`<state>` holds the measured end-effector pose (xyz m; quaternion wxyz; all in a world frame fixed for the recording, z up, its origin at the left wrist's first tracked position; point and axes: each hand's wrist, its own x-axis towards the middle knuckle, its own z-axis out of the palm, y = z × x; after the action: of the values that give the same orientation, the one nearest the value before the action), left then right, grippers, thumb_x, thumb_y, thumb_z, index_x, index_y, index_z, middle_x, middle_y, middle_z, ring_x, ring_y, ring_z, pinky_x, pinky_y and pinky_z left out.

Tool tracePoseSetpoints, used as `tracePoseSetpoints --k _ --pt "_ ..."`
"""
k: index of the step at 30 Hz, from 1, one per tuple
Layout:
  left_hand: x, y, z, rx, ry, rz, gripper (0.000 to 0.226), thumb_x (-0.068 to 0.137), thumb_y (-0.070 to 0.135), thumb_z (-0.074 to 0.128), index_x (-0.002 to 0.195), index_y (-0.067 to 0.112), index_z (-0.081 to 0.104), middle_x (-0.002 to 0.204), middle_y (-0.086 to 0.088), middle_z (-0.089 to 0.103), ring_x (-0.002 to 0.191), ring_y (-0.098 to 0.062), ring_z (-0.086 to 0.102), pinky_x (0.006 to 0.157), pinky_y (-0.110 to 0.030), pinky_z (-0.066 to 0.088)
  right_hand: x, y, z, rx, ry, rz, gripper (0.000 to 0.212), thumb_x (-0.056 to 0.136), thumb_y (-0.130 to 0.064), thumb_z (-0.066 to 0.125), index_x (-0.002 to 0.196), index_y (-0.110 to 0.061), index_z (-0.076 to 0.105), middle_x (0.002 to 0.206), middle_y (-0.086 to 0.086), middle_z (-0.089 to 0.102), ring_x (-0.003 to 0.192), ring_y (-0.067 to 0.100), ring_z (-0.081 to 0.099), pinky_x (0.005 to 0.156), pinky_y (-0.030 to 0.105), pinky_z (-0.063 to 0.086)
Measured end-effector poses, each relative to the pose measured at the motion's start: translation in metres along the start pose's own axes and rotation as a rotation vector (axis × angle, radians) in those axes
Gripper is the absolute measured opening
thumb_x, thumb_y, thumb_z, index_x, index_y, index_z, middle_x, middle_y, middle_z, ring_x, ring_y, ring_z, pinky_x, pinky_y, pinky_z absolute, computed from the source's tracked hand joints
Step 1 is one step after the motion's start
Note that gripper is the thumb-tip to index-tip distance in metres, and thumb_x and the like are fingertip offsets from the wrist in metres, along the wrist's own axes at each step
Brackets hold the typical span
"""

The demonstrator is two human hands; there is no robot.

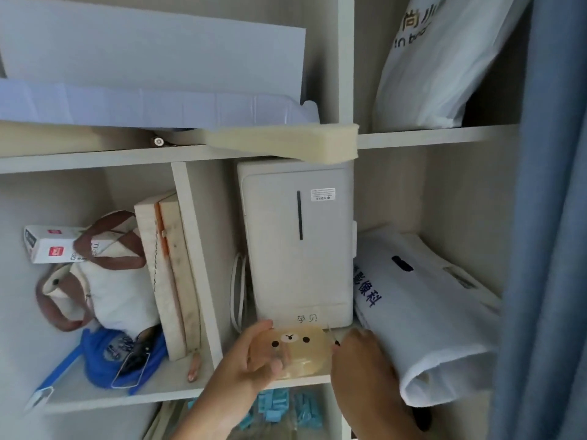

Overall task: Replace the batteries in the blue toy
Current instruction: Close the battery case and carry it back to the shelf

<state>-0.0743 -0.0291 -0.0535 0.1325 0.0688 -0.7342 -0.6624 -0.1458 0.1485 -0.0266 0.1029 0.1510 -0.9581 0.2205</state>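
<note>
Tan bear pouch (301, 344), held in left grip (251, 360)

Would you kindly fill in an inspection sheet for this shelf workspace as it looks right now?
Surface: white shelf board in a cupboard with several compartments.
Job's things: translucent bear-face case at the shelf's front edge; blue toy and batteries not identifiable.
Clutter: white appliance behind the case; canvas bag, blue bundle and wooden box in the left compartment; folded white bag on the right.
Grippers: left hand grips the case's left side; right hand at its right edge, grip unclear.
Cables: white cord looped left of the appliance.
Surroundings: blue curtain on the right.
</note>
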Motion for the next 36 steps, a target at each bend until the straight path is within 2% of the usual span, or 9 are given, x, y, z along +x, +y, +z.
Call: tracePoseSetpoints --k 2,11,16,20,22,25,28,32,36 --pt "0.003 -0.005 -0.002 0.036 0.025 -0.006 0.104 0.037 0.071 0.089 0.129 0.038 0.054 0.133 0.005 0.065 0.123 -0.012 0.063 0.111 -0.041 0.044 0.005 0.003 0.003 -0.056 0.007 0.019 0.01 0.094 -0.026 0.065 0.096 -0.017 0.067 0.102 0.002 0.069 0.095 0.015 0.07 0.079 0.026 0.054" --pt "0.017 -0.016 -0.014 0.187 0.011 -0.046 0.1 0.042 0.08 0.082 0.129 0.044 0.047 0.139 0.009 0.058 0.13 -0.015 0.057 0.115 -0.045 0.04 0.009 0.002 0.006 0.001 -0.055 -0.014 0.026 0.104 -0.038 0.042 0.12 -0.021 0.052 0.126 -0.002 0.059 0.119 0.015 0.063 0.09 0.031 0.052" --pt "0.021 -0.012 -0.015 0.236 0.003 -0.037 0.112 0.031 0.083 0.082 0.127 0.038 0.043 0.136 0.011 0.053 0.116 -0.003 0.063 0.098 -0.022 0.048 0.009 0.001 0.005 0.006 -0.062 0.028 0.029 0.103 -0.041 0.044 0.122 -0.02 0.05 0.128 -0.002 0.058 0.12 0.014 0.063 0.092 0.03 0.052" --pt "0.02 -0.011 -0.016 0.275 -0.032 -0.05 0.117 0.038 0.083 0.08 0.136 0.035 0.037 0.149 0.004 0.041 0.136 -0.013 0.047 0.118 -0.037 0.036 0.01 0.0 0.004 0.028 -0.08 0.052 0.031 0.102 -0.041 0.046 0.123 -0.019 0.05 0.13 -0.002 0.056 0.123 0.014 0.062 0.093 0.031 0.051" --pt "0.02 -0.013 -0.02 0.261 -0.04 -0.052 0.112 0.036 0.08 0.083 0.131 0.04 0.039 0.151 0.003 0.041 0.138 -0.016 0.045 0.12 -0.039 0.033 0.009 0.0 0.003 0.049 -0.092 0.06 0.032 0.102 -0.041 0.047 0.124 -0.019 0.05 0.131 -0.002 0.056 0.124 0.015 0.061 0.094 0.031 0.05" --pt "0.014 0.001 -0.016 0.257 -0.055 -0.085 0.107 0.037 0.062 0.093 0.129 0.04 0.043 0.143 0.007 0.048 0.126 -0.008 0.055 0.108 -0.022 0.042 0.009 0.0 0.0 0.077 -0.086 0.075 0.034 0.101 -0.041 0.049 0.126 -0.018 0.051 0.134 0.0 0.056 0.128 0.016 0.057 0.099 0.031 0.048" --pt "0.001 0.018 -0.008 0.186 -0.037 -0.08 0.082 0.052 0.037 0.089 0.125 0.037 0.052 0.134 0.009 0.057 0.115 -0.002 0.062 0.093 -0.015 0.048 0.008 0.0 -0.002 0.116 -0.057 0.073 0.039 0.102 -0.041 0.047 0.13 -0.015 0.049 0.14 0.003 0.052 0.133 0.017 0.052 0.107 0.029 0.042" --pt "-0.025 0.032 -0.001 0.216 0.005 -0.091 0.065 0.086 0.02 0.078 0.136 0.033 0.04 0.14 0.02 0.045 0.111 0.015 0.048 0.084 0.004 0.039 0.003 0.0 -0.003 0.163 -0.029 0.027 0.043 0.104 -0.038 0.043 0.14 -0.014 0.039 0.146 0.005 0.045 0.133 0.016 0.052 0.108 0.027 0.041" --pt "-0.052 0.043 0.004 0.391 0.133 -0.07 0.072 0.082 0.038 0.079 0.139 0.048 0.037 0.157 0.022 0.028 0.142 0.0 0.026 0.123 -0.032 0.021 -0.012 0.004 -0.007 0.179 -0.02 -0.057 0.037 0.104 -0.034 0.044 0.135 -0.014 0.041 0.135 0.005 0.051 0.118 0.016 0.06 0.095 0.025 0.048"
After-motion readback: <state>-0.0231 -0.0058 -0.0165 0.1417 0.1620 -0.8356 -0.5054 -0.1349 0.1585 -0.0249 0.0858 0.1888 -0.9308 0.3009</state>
